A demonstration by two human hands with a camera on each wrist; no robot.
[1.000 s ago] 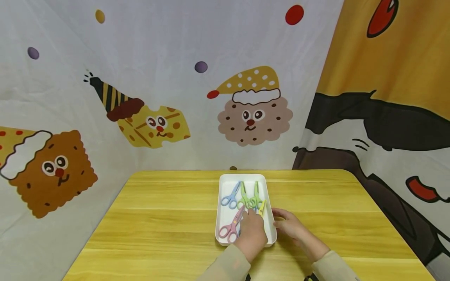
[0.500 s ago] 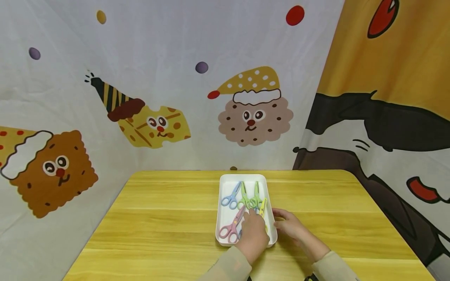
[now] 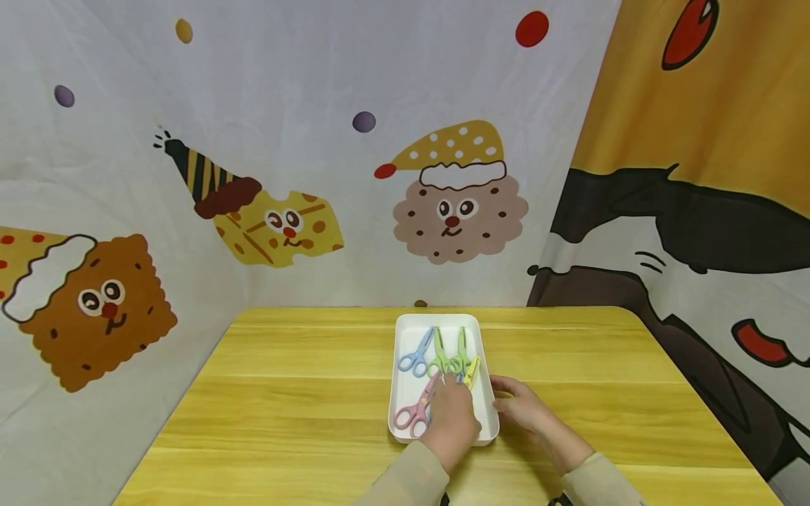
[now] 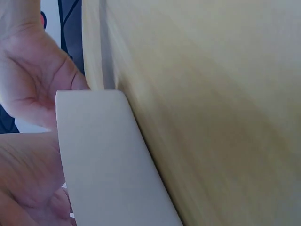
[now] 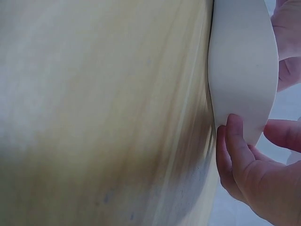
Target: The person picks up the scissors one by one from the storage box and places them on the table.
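Note:
A white tray stands on the table with several children's scissors in it. My left hand reaches over its near right part and holds yellow scissors low in the tray; its fingertips are mostly hidden. Beside that hand lie pink scissors, their blades pointing away. Light blue scissors and two green pairs fill the far half. A bit of blue shows beneath my left hand. At the right side my right hand grips the tray wall, fingers against the outside and thumb at the rim.
The wood-grain table extends to both sides of the tray. Behind it hangs a pale cloth printed with cartoon snacks. Another printed cloth with orange and black areas hangs at the right.
My left hand has shifted slightly left over the last half second, and the yellow scissors have tilted a little. The right hand and tray have stayed in place.

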